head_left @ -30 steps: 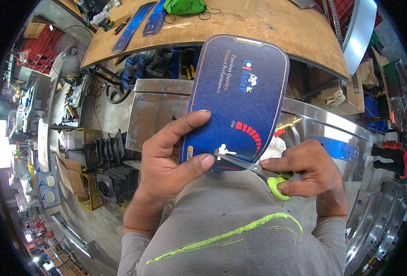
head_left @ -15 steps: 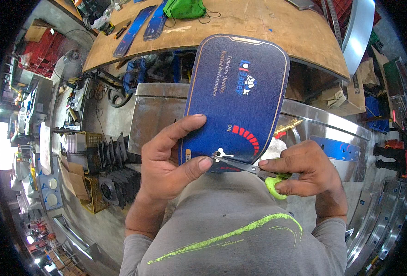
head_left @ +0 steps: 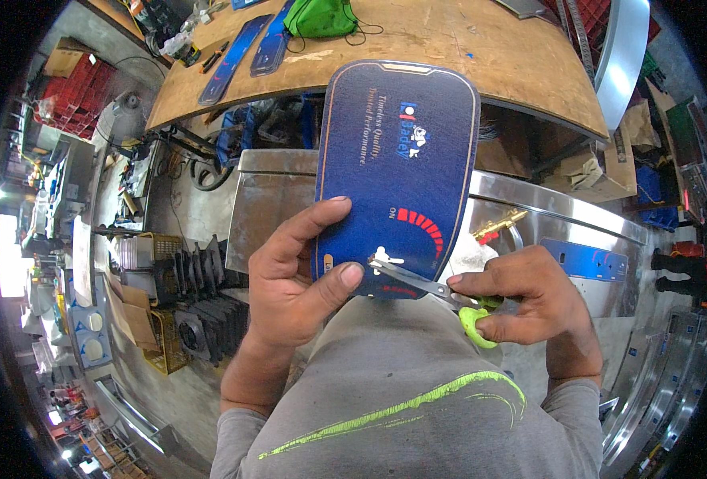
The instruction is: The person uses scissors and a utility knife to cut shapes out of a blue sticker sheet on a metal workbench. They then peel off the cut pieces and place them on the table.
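My left hand [head_left: 293, 279] grips the left edge of a blue label panel [head_left: 353, 195], thumb on its face. The panel has rounded corners, a thin gold border, printed lettering and a red dial scale; it is held up in front of my grey shirt. My right hand [head_left: 533, 295] is closed round the lime-green handles of a pair of scissors [head_left: 425, 283]. The blade tips lie at a small irregular hole [head_left: 387, 257] in the lower part of the panel, through which a pale background shows. The panel's underside is hidden.
Beyond the panel stands a wooden table [head_left: 417, 40] with blue strips [head_left: 237, 60] and a green drawstring bag [head_left: 319, 16]. Behind my hands is a stainless steel unit [head_left: 585, 211] with a brass fitting [head_left: 506, 222]. Black grates [head_left: 202, 319] are at left.
The panel has shifted slightly left and tilted. The scissors' blades sit at a steeper angle at the hole, and more of the hole shows. Both hands keep their grip.
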Available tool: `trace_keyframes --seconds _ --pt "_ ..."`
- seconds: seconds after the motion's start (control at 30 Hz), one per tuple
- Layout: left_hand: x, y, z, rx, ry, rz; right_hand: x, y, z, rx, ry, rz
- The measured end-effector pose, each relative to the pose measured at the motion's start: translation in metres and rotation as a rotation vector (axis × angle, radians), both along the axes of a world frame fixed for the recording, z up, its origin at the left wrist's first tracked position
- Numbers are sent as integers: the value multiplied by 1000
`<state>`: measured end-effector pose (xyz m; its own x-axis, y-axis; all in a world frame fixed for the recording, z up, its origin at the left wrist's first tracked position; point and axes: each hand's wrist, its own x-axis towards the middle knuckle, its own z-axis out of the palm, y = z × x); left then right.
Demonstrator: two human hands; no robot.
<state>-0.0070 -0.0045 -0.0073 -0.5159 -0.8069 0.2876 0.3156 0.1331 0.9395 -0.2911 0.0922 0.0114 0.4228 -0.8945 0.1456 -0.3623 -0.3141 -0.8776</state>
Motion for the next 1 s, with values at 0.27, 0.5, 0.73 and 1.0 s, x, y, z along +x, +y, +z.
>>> trace_keyframes --seconds 0.27,0.5,0.73,1.0 --pt "-1 0 1 -72 -79 48 0 -3 4 22 72 -11" --pt "-3 0 0 -87 -83 58 0 -3 2 19 58 -6" --pt "-3 1 -1 -73 -65 50 -1 -4 1 34 77 8" --pt "-1 0 -1 -74 -71 73 0 -5 -3 -23 58 12"
